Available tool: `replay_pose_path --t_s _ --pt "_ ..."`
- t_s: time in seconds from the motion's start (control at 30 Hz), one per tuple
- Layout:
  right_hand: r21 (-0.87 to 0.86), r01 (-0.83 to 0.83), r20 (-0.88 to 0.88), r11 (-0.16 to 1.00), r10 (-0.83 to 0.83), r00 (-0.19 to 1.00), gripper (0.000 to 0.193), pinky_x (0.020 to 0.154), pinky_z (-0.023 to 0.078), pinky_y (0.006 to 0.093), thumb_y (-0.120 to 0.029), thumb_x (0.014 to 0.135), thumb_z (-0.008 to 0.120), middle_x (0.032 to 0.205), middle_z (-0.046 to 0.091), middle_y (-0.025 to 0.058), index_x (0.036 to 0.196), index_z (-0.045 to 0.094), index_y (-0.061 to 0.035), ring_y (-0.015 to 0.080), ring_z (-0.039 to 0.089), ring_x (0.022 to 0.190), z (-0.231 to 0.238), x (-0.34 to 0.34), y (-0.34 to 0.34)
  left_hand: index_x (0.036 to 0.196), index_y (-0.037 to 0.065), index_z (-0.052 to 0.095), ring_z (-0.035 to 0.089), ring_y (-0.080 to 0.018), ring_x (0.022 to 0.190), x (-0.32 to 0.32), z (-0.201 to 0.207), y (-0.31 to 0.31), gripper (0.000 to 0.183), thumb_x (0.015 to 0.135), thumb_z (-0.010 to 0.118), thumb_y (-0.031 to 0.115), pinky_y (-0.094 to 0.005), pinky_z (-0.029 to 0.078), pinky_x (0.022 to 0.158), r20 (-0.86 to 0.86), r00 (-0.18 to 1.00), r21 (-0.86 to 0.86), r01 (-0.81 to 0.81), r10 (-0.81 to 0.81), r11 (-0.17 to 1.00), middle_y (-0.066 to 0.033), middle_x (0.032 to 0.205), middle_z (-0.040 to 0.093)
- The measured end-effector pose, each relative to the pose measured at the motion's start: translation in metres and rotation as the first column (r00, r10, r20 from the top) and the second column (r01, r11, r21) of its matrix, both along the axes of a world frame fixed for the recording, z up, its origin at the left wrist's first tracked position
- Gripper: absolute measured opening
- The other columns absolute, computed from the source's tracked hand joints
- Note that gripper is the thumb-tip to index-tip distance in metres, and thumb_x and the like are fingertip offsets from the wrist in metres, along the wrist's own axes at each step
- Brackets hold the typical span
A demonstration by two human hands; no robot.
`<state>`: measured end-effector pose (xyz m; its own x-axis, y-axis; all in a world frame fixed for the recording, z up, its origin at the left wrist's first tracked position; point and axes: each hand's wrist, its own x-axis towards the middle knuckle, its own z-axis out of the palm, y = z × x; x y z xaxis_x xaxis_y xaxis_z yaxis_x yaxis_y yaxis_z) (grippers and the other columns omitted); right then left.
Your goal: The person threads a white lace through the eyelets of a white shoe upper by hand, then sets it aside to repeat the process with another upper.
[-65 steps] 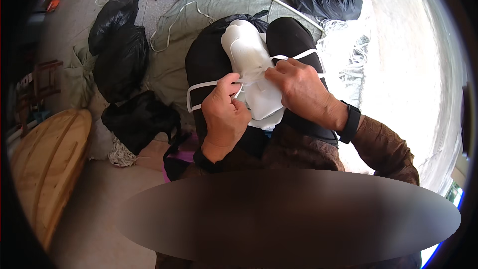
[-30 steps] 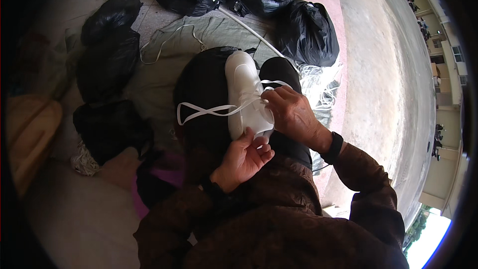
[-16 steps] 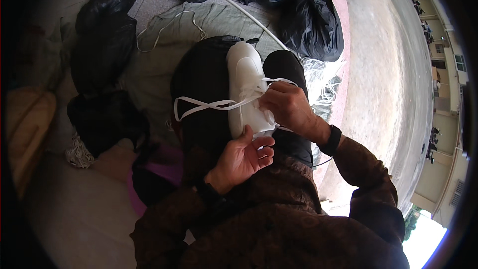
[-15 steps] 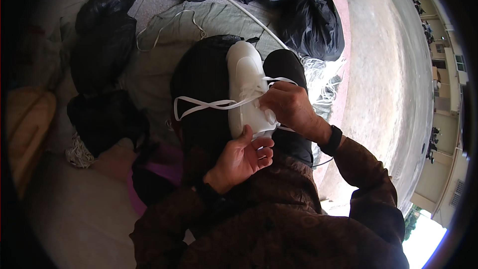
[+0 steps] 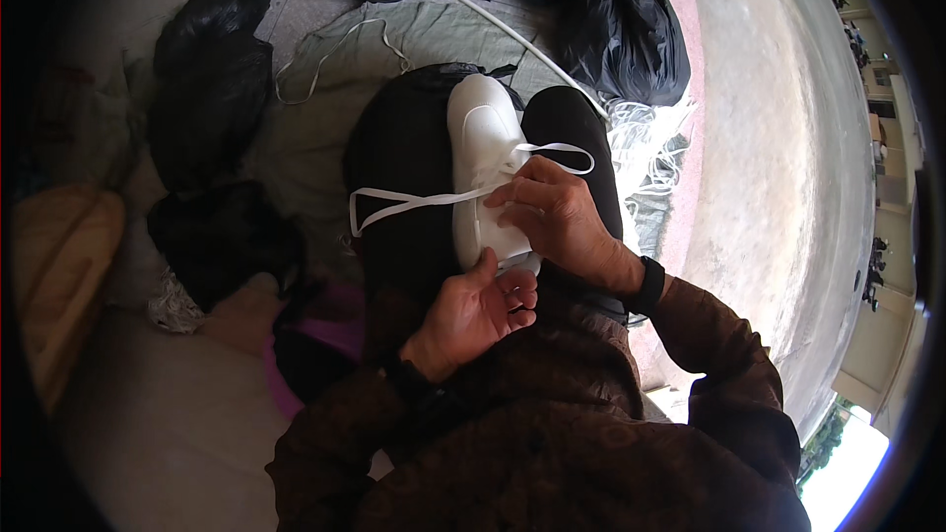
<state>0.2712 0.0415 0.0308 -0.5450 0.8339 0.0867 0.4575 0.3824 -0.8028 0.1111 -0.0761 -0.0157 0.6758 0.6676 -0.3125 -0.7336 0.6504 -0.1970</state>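
- Black bags (image 5: 626, 34) border a grey-green sheet (image 5: 320, 133) in the head view.
- White shoe (image 5: 483, 153) lies on the person's lap (image 5: 399, 143), toe away, laces (image 5: 434, 200) looped to both sides.
- Left hand (image 5: 461, 317): thumb and fingers clamped on its heel.
- Right hand (image 5: 560, 217): over its opening; cannot tell whether fingertips pinch.

A plain white shoe (image 5: 483, 123) with a smooth, rounded toe lies sole-down and lengthwise on the lap between two dark-clad knees (image 5: 399, 153), its toe at about 12 o'clock and its heel at about 6, the middle and opening partly covered. Its flat white lace (image 5: 424, 201) comes out near the middle of the upper, untied, with one long loop stretching toward 9 o'clock across the knee there and spreading into a three-cornered end, and a shorter, rounded loop curling out toward 2 o'clock.
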Motion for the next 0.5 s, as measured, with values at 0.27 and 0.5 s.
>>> replay_pose_path --t_s 0.27,0.5 --pt "0.217 -0.45 0.043 0.866 0.452 0.891 0.023 0.073 0.051 0.0409 -0.001 0.07 0.071 0.09 0.055 0.0102 0.087 0.057 -0.0068 0.0312 0.059 0.084 0.051 -0.033 -0.054 0.138 0.002 0.048 0.052 -0.033 0.129 -0.017 0.024 -0.012 0.053 0.1 0.055 0.04 -0.0479 0.035 0.115 -0.473 0.879 0.402 0.162 0.053 0.901 -0.0182 0.137 0.056" --pt "0.03 0.093 0.15 0.995 -0.097 0.984 0.025 0.073 0.052 0.0363 0.002 0.072 0.076 0.096 0.059 0.0095 0.093 0.063 -0.0029 0.0268 0.062 0.085 0.02 0.017 -0.002 0.137 0.01 0.05 0.048 -0.0338 0.133 0.015 0.0 0.001 0.058 0.09 0.069 0.039 -0.0541 0.032 0.117 0.277 0.946 0.046 -0.189 0.17 0.981 -0.015 0.139 0.055"
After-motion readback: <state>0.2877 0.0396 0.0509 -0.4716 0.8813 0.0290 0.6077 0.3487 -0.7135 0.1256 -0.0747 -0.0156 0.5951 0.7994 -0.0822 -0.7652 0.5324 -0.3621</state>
